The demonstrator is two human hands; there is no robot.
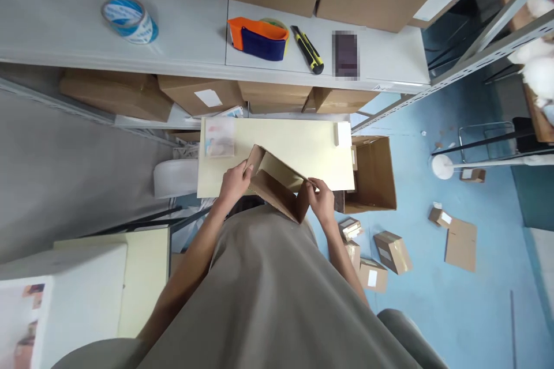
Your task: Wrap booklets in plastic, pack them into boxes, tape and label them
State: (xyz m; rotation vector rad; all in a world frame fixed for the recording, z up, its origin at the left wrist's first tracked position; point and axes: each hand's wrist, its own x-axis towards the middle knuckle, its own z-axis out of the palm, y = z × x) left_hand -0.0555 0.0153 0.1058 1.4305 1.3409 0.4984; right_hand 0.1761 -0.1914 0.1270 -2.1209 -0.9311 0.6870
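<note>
Between my hands is a small brown cardboard box (277, 190), tilted over the front edge of a pale yellow table (285, 138). Its side walls stand up and its middle shows as an opening. My left hand (235, 183) grips the box's left end, thumb pressed on the cardboard. At the right end, my right hand (321, 200) pinches the upper edge between thumb and fingers. A clear bag with printed contents (220, 137) lies on the table's left part. A small white block-like item (343, 134) sits near the right edge.
A shelf (186, 34) ahead holds a blue-white tape roll (130, 19), an orange and navy tape dispenser (258, 38) and a yellow-black box cutter (307, 50). A large open carton (374, 176) stands right of the table. Several small boxes (393, 252) lie on the blue floor.
</note>
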